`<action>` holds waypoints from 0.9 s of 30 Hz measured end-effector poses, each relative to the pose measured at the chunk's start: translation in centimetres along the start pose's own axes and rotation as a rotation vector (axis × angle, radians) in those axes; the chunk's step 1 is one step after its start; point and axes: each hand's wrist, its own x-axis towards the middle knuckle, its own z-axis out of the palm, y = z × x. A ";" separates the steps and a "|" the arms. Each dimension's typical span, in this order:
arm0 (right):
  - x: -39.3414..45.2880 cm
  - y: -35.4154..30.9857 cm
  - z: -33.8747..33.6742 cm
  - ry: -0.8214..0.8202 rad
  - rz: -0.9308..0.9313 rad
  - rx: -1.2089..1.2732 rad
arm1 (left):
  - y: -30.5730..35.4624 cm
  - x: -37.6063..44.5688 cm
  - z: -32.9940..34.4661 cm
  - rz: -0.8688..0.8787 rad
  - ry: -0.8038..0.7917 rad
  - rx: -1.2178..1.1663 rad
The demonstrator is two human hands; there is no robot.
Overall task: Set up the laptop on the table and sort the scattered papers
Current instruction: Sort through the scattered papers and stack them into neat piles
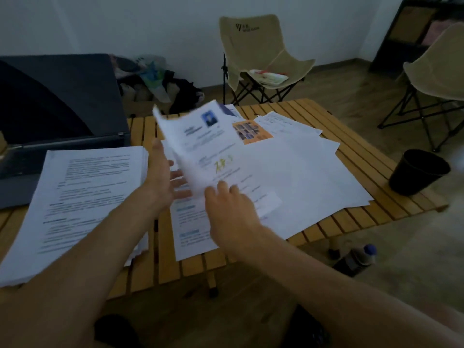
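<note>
The lifted sheet [200, 146] stands tilted over the loose papers [288, 172] at mid-table, its long edge running near to far. The right hand [231, 207] grips its near corner, though blur hides the exact pinch. The left hand [163, 179], fingers spread, waits just left of it, nearer the neat stack [82, 202] and open laptop [62, 109].

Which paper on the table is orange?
The small orange sheet with photo tiles, at the far side of the scattered papers; every other sheet is white.
</note>
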 end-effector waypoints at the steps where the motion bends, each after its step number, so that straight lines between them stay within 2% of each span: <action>1: 0.4 -0.3 1.1 -0.066 -0.003 -0.001 | -0.5 0.5 0.0 0.020 -0.006 -0.009; 2: 0.6 -0.3 1.9 -0.103 -0.010 0.018 | -1.0 0.8 0.1 0.070 0.014 0.060; 3: 0.8 -0.1 2.4 -0.123 -0.013 0.059 | -1.4 1.2 0.1 0.161 0.088 0.227; 5: 1.2 0.5 2.7 -0.144 -0.016 0.223 | -2.2 1.9 -0.1 0.435 0.337 0.708; 6: 1.3 0.9 2.4 -0.163 -0.015 0.364 | -2.6 2.0 0.0 0.563 0.349 0.883; 7: 1.3 1.5 1.9 -0.185 -0.016 0.542 | -3.0 1.9 0.1 0.657 0.286 1.036; 9: 2.1 3.9 1.1 -0.161 0.006 0.813 | -4.0 1.9 0.1 0.654 0.102 1.373; 10: 2.6 6.0 0.8 -0.098 0.053 0.823 | -4.1 2.0 0.0 0.577 0.048 1.507; 12: 3.2 11.3 0.7 0.079 0.259 0.625 | -3.6 1.8 -0.4 0.542 0.059 1.697; 13: 3.2 14.0 0.9 0.130 0.405 0.463 | -3.3 1.5 -0.5 0.627 0.098 1.823; 15: 3.0 18.0 1.5 0.048 0.618 0.216 | -3.0 0.7 -0.1 0.823 0.132 2.040; 16: 3.0 19.3 1.8 -0.029 0.673 0.175 | -3.1 0.4 0.4 0.848 0.086 2.071; 17: 3.1 20.0 1.8 -0.068 0.698 0.181 | -3.3 0.1 0.8 0.801 0.006 2.044; 20: 3.5 21.0 1.6 -0.070 0.736 0.248 | -4.0 -0.5 1.8 0.500 -0.178 1.894; 25: 4.2 22.1 1.7 -0.143 0.784 0.274 | -2.7 -0.6 2.1 0.387 -0.185 2.084; 27: 4.3 22.4 1.9 -0.142 0.769 0.345 | -2.8 -0.4 2.2 0.367 -0.202 2.072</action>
